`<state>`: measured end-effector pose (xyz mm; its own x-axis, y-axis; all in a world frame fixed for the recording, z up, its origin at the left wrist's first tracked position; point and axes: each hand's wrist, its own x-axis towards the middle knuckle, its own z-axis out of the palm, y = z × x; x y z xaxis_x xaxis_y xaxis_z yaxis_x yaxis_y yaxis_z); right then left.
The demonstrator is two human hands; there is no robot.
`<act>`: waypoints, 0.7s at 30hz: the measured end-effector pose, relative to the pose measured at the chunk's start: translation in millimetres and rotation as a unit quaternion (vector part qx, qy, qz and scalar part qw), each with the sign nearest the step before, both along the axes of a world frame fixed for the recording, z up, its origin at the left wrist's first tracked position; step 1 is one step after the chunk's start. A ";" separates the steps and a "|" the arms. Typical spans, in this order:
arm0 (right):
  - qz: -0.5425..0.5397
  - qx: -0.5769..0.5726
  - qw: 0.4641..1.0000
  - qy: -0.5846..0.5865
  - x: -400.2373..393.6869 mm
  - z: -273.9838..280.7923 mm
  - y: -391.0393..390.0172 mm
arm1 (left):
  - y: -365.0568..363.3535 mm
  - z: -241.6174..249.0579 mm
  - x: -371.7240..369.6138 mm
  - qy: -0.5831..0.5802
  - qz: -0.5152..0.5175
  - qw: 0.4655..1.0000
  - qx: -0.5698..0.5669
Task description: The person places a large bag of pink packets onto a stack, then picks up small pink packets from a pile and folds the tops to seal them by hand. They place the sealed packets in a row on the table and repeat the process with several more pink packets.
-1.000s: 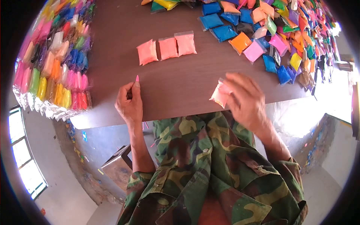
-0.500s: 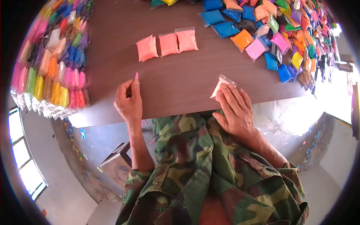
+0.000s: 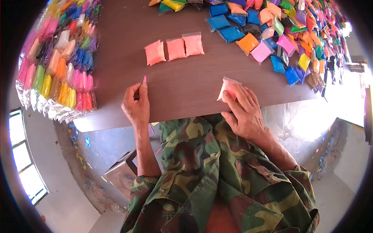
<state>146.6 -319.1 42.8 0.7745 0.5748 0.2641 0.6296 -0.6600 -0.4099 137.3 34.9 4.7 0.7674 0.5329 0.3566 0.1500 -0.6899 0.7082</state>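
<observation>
My left hand (image 3: 136, 103) is closed around a slim pink pointed stick (image 3: 145, 79), whose tip sticks up past the thumb; the rest is mostly hidden by the fingers. Near the table's front edge, my right hand (image 3: 246, 110) rests its outstretched fingers on a small clear bag of salmon-pink material (image 3: 225, 88), with the thumb apart. The fingers cover the bag's right part. Farther back lie three similar salmon-pink bags in a row: a left one (image 3: 155, 53), a middle one (image 3: 176, 49) and a right one (image 3: 193, 44).
Long packs of many-coloured bags (image 3: 62, 70) are stacked along the table's left side. A heap of loose coloured bags (image 3: 287, 39) covers the back right. A few green and yellow bags (image 3: 173, 5) lie at the far edge of view. Below the table stands a box-like stool (image 3: 122, 173).
The view has shifted slightly. My right fingers have slid a little off the bag's top and bent somewhat, showing more of the bag. My left hand keeps its hold on the pink stick.
</observation>
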 end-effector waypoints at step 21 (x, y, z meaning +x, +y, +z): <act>-0.008 -0.020 1.000 -0.009 -6.8 -12.0 -5.8 | -1.0 2.9 0.2 0.034 0.012 0.999 -0.006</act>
<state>139.9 -324.9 30.8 0.7790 0.5730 0.2546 0.6258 -0.6855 -0.3721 137.6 34.0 7.6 0.7763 0.5559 0.2971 0.2155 -0.6770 0.7037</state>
